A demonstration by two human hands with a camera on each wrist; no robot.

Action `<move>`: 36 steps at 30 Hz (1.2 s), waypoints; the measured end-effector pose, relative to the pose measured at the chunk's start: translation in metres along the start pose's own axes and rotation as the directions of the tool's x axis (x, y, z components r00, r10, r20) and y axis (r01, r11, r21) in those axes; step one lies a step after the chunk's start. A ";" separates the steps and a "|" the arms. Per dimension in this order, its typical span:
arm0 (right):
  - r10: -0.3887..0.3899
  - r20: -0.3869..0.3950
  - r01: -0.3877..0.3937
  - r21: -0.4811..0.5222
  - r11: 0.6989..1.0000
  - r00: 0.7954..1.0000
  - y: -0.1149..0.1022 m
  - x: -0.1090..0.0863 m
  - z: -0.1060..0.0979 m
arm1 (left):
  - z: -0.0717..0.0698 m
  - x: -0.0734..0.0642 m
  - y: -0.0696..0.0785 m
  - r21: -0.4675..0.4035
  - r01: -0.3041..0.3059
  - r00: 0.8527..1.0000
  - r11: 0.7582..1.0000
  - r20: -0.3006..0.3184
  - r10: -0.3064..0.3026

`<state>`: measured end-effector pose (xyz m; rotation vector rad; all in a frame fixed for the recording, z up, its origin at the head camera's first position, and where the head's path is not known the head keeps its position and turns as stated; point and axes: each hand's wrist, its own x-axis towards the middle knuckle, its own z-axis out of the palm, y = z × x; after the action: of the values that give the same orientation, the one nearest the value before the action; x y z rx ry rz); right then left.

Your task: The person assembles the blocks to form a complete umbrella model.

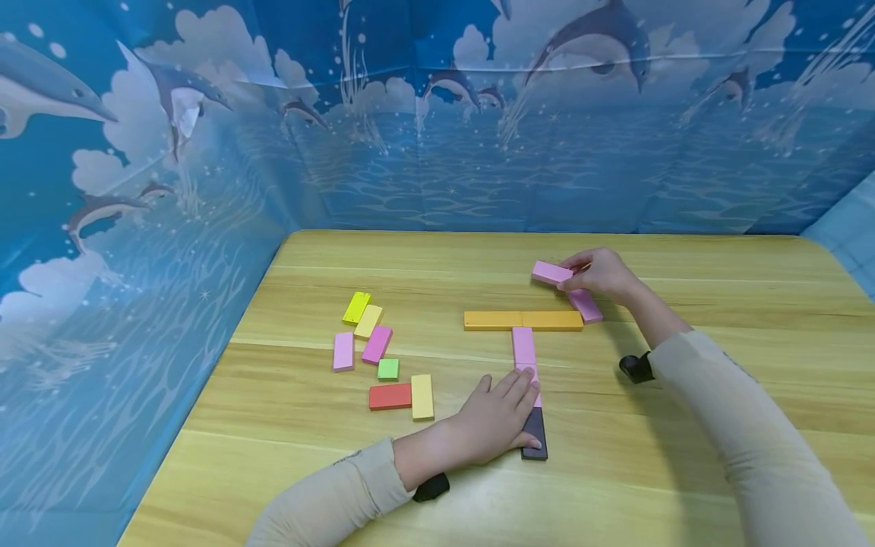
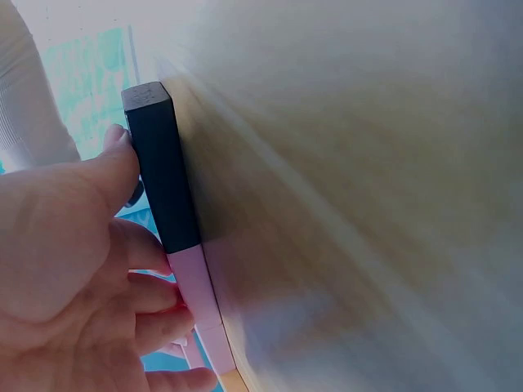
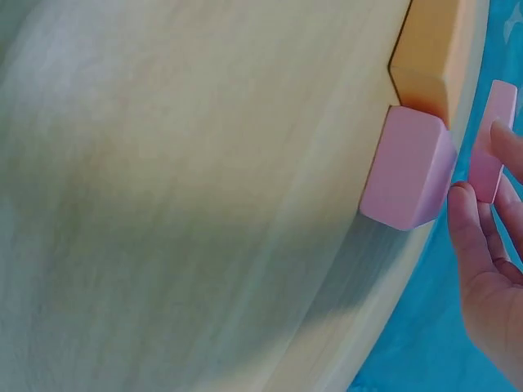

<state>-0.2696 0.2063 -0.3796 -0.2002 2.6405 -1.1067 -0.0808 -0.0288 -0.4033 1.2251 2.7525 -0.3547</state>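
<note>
My right hand [image 1: 601,275] pinches a pink block [image 1: 551,273] between thumb and fingers; in the right wrist view the held pink block [image 3: 489,147] is off the tabletop. Below it, another pink block [image 1: 586,306] lies slanted at the right end of two orange blocks [image 1: 522,321] set end to end. From these, a column of two pink blocks [image 1: 523,346] and a black block [image 1: 535,437] runs toward me. My left hand [image 1: 494,416] rests on the column, fingers extended over the pink part and thumb against the black block [image 2: 159,171]. It partly hides the column.
On the left of the wooden table [image 1: 273,471] lie several loose blocks: a bright yellow one [image 1: 356,308], two pale yellow ones [image 1: 422,396], two pink ones [image 1: 344,352], a small green one [image 1: 388,370] and a red one [image 1: 390,396]. A blue dolphin-print sheet [image 1: 424,175] hangs behind.
</note>
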 end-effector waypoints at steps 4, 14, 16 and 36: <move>0.010 -0.004 -0.010 0.014 1.000 1.000 0.002 0.000 0.000 | -0.001 0.000 0.000 0.006 -0.002 1.000 1.000 -0.010 0.002; 0.044 -0.015 -0.044 0.020 0.999 0.999 0.009 0.004 0.004 | -0.001 -0.001 0.000 0.014 -0.006 1.000 1.000 0.001 0.006; 0.042 -0.020 -0.042 0.015 0.999 0.999 0.011 0.004 0.004 | 0.000 -0.001 0.000 0.012 -0.007 1.000 1.000 -0.002 0.007; 0.031 -0.043 -0.032 -0.013 0.999 0.999 0.011 0.005 0.007 | -0.001 -0.001 0.000 0.018 -0.007 1.000 1.000 -0.008 0.007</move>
<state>-0.2724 0.2081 -0.3937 -0.1382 2.6799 -1.0949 -0.0807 -0.0292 -0.4017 1.2430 2.7563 -0.3753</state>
